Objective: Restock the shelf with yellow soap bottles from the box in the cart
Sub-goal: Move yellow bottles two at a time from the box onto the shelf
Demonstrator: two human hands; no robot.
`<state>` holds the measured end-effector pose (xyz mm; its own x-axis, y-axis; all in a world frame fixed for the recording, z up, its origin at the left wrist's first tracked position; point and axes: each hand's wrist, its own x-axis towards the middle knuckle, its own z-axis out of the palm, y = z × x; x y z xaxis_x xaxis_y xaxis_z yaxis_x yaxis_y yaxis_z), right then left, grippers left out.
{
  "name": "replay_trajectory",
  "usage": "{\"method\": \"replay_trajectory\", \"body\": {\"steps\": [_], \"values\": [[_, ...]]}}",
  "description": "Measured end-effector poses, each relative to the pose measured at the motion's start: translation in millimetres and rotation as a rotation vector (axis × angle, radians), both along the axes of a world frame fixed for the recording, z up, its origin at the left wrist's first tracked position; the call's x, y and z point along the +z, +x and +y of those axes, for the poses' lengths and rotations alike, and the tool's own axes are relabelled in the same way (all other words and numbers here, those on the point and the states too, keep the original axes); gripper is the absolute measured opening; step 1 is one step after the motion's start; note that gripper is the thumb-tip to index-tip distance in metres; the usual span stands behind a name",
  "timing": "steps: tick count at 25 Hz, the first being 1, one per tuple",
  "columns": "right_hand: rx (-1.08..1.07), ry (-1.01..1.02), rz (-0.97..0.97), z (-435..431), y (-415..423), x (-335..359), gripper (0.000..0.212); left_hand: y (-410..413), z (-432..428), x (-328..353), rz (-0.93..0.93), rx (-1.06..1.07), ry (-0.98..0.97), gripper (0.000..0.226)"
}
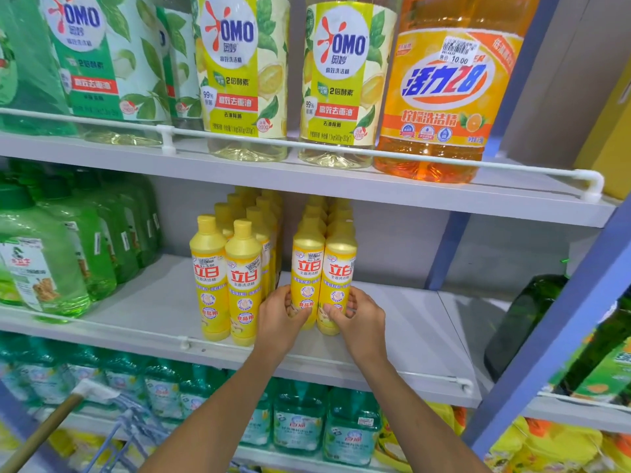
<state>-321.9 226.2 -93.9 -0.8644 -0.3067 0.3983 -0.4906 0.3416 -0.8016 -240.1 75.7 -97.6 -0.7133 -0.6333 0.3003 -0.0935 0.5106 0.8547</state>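
- Left hand point(280, 315): grasps the left front bottle point(307, 268) low on its body.
- Right hand point(358, 319): grasps the right front bottle point(338, 271).
- Both bottles: upright on the middle shelf point(409, 322), caps up, labels forward.

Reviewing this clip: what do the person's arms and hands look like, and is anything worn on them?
Both forearms are bare up to the bottom edge of the picture, with no sleeves in view. The left hand and the right hand have no gloves, and no ring, watch or bracelet shows on either. The fingernails that show look short and unpainted.
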Motion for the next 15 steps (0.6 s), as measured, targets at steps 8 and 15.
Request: {"method": "replay_trajectory", "body": {"steps": [8,15], "values": [[0.04,0.191,-0.089,3,5,33,0.047,17,6,34,-0.187,-0.123,-0.103,0.05],[0.071,0.53,0.103,34,63,62,0.049,80,13,51,-0.469,-0.271,-0.583,0.057]]}}
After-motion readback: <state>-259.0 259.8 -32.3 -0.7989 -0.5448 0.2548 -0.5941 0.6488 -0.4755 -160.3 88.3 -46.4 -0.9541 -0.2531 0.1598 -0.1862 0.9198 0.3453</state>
